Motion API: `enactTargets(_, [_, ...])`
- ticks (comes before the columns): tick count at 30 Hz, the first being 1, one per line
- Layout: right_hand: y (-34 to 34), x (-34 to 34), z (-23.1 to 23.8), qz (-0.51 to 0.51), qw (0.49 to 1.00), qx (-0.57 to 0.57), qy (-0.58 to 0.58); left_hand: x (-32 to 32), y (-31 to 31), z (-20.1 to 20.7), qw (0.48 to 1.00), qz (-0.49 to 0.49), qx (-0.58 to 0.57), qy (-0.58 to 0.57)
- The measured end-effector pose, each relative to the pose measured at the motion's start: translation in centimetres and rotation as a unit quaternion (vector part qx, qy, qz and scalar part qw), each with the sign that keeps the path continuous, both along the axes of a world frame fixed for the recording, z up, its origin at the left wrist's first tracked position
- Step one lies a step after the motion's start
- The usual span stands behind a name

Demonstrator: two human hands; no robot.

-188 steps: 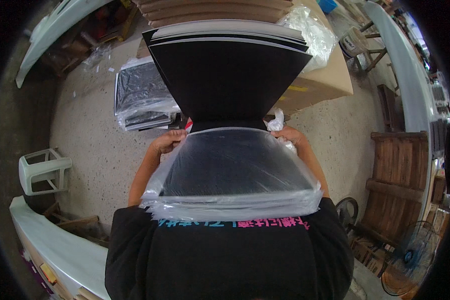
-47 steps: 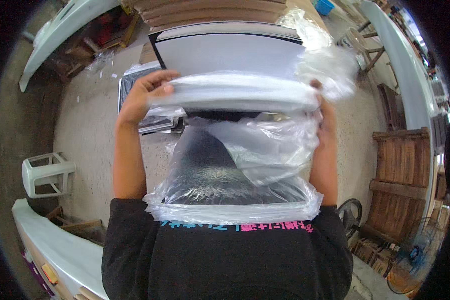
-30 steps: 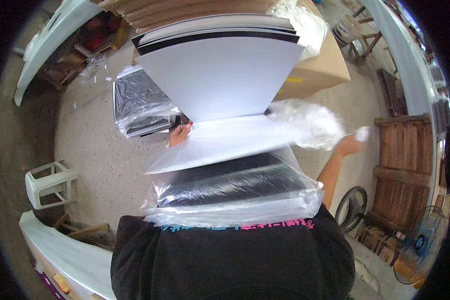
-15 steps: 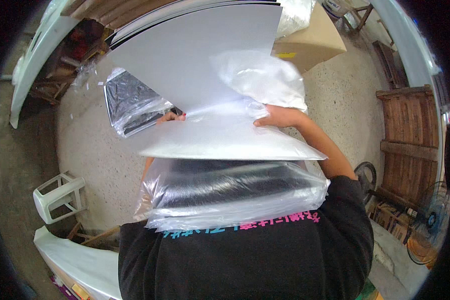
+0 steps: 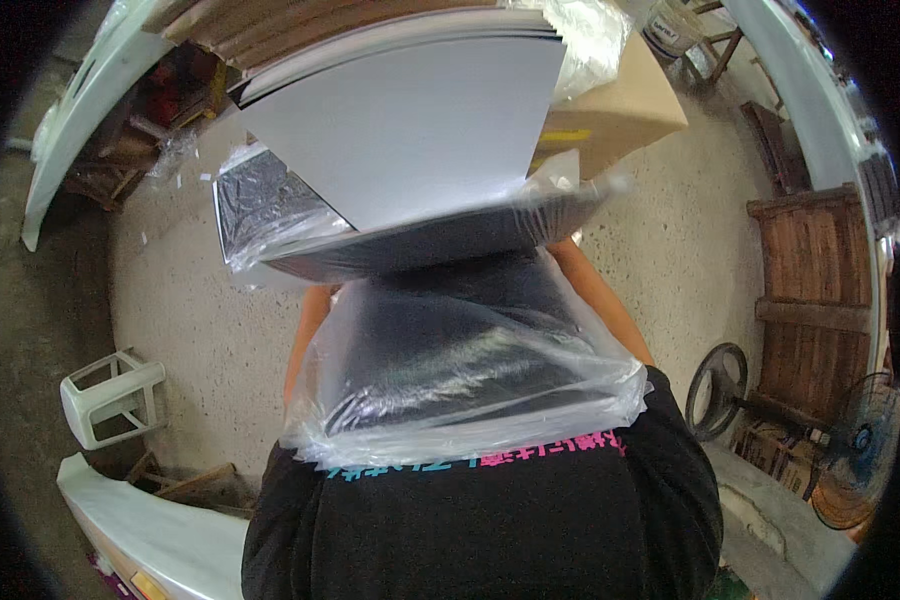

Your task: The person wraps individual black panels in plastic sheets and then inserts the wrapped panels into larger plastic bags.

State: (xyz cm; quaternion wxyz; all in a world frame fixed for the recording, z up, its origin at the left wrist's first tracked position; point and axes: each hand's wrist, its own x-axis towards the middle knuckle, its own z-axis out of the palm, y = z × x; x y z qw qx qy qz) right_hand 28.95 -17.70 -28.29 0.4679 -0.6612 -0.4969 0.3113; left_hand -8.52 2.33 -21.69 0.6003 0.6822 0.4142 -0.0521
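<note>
A dark flat panel [image 5: 440,238] in clear film lies tilted across in front of me, overlapping the near edge of a pale grey sheet [image 5: 410,130]. Against my chest rests a clear plastic bag [image 5: 470,345] with something black and flat inside or beneath it. My left hand [image 5: 320,292] is mostly hidden below the panel's left part, only the wrist area showing. My right hand [image 5: 562,250] disappears behind the panel's right part. The fingers of both are out of sight. Another film-wrapped dark panel [image 5: 270,205] sits at the left, partly under the grey sheet.
Under the grey sheet are more stacked sheets [image 5: 390,35]. Beside them at the far right stands a cardboard box [image 5: 620,110] with crumpled clear plastic [image 5: 592,50]. A white stool [image 5: 115,400] is at left; a wooden crate [image 5: 815,270] and a fan [image 5: 860,440] are at right.
The white, film-covered face in front of me has given way to a dark face. Both hands, visible on it before, have gone behind the panel. The bag's black area shows more.
</note>
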Motion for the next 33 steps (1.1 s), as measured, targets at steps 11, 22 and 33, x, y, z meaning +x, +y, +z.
enactTargets(11, [2.7, 0.6, 19.8, -0.050, 0.985, 0.044, -0.161, 9.1, -5.8, 23.5, 0.806, -0.531, -0.040, -0.258])
enactTargets(22, [3.4, -9.4, 27.4, 0.134, 0.842, 0.099, 0.513, 15.2, -9.4, 20.4, 0.896, 0.106, 0.206, -0.378])
enactTargets(33, [3.0, -9.5, 25.2, -0.017, 0.873, 0.116, 0.474, 14.5, -8.3, 19.8, 0.922, 0.055, 0.163, -0.346])
